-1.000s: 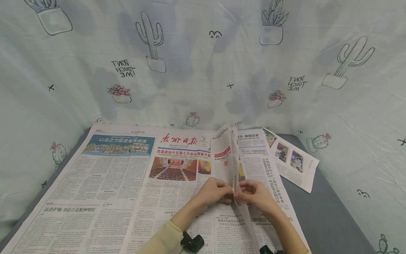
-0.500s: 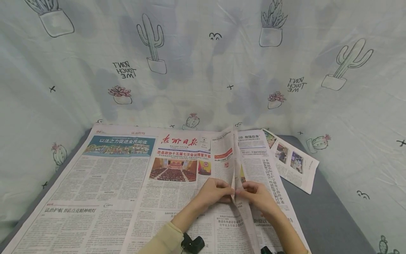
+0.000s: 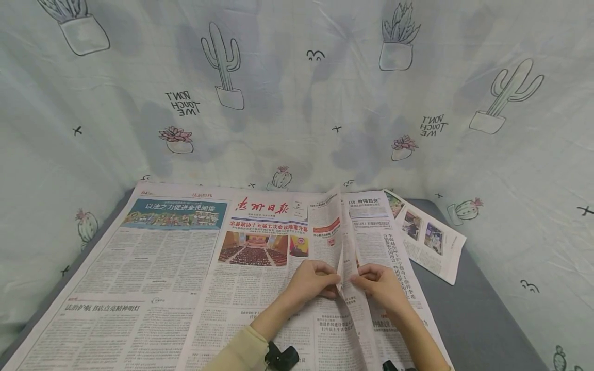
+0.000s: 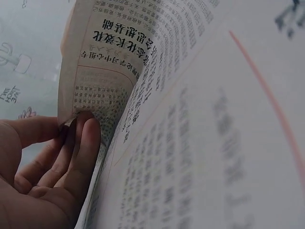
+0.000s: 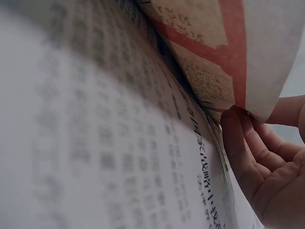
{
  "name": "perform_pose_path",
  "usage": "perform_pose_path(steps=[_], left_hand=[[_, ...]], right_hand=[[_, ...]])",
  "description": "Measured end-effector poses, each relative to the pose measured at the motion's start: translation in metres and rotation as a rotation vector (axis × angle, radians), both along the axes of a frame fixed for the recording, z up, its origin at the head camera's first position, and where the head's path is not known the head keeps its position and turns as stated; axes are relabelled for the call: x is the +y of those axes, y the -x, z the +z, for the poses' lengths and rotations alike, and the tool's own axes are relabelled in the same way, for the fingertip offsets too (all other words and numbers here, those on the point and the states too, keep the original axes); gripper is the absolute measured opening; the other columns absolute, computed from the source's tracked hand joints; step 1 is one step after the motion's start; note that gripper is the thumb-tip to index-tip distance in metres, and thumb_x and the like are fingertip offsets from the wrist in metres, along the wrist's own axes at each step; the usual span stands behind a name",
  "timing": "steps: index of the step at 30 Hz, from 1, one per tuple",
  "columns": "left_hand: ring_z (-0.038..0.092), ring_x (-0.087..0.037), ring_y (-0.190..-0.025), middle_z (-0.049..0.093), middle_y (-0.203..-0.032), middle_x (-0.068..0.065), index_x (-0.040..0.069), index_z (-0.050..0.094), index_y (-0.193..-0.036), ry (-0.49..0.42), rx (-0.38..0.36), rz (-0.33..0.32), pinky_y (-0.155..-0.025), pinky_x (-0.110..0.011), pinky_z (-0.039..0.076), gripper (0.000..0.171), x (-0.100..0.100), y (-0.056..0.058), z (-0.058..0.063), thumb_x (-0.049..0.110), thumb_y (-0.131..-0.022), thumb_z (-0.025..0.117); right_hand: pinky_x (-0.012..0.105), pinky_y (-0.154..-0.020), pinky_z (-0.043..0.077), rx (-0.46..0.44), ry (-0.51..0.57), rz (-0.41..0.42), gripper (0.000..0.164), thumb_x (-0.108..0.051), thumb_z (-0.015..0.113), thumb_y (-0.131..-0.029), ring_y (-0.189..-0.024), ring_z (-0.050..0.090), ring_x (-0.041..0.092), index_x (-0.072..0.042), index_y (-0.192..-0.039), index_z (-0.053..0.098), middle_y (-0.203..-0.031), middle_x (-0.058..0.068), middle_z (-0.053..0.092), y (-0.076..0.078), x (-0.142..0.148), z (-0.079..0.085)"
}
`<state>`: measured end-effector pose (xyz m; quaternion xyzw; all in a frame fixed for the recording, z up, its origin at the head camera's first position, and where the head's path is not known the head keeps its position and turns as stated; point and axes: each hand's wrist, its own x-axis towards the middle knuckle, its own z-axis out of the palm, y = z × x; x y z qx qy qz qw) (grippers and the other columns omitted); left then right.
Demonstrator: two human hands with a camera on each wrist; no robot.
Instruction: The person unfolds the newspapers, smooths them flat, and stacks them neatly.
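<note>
A large printed newspaper [image 3: 260,288] lies spread over the table, its raised page edges standing up right of the middle in the head view. My left hand [image 3: 314,279] pinches the left raised sheet between thumb and fingers; in the left wrist view that page edge [image 4: 71,90] sits between the thumb and fingers of the same hand. Just to the right, my right hand [image 3: 377,283] pinches the other raised sheet. The right wrist view shows this sheet [image 5: 267,62], with red bands printed on it, gripped at its lower edge. A narrow gap parts the two sheets.
A smaller folded paper with photos [image 3: 433,239] lies at the back right, partly under the newspaper. Grey tabletop [image 3: 482,314] shows along the right side. A curtain printed with cacti [image 3: 287,103] encloses the back and sides.
The two raised sheets, close together before, now stand apart. My right hand has shifted slightly right with its sheet, while my left hand has hardly moved.
</note>
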<state>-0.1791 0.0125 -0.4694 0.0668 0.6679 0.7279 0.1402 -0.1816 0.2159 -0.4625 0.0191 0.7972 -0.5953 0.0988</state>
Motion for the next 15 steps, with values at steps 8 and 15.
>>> perform_pose_path(steps=[8,15], left_hand=[[0.069,-0.024,-0.064,0.069,-0.071,-0.012,-0.003,0.073,-0.09,0.035,0.023,0.008,-0.062,-0.036,0.059,0.011,-0.003,-0.001,0.006,0.008,-0.088,0.073],[0.07,-0.022,-0.068,0.071,-0.082,-0.008,-0.002,0.075,-0.096,0.126,0.13,0.003,-0.064,-0.035,0.059,0.016,-0.032,0.004,0.024,0.012,-0.089,0.074]], right_hand=[[0.031,-0.057,0.053,-0.011,0.004,-0.022,0.02,-0.012,0.077,-0.084,-0.068,0.065,0.025,0.002,-0.095,0.067,-0.08,0.014,0.069,0.0,0.003,0.002],[0.037,-0.064,0.057,-0.022,0.009,-0.055,0.023,-0.014,0.079,-0.083,-0.076,0.07,0.032,0.002,-0.096,0.069,-0.087,0.015,0.072,0.001,0.01,0.007]])
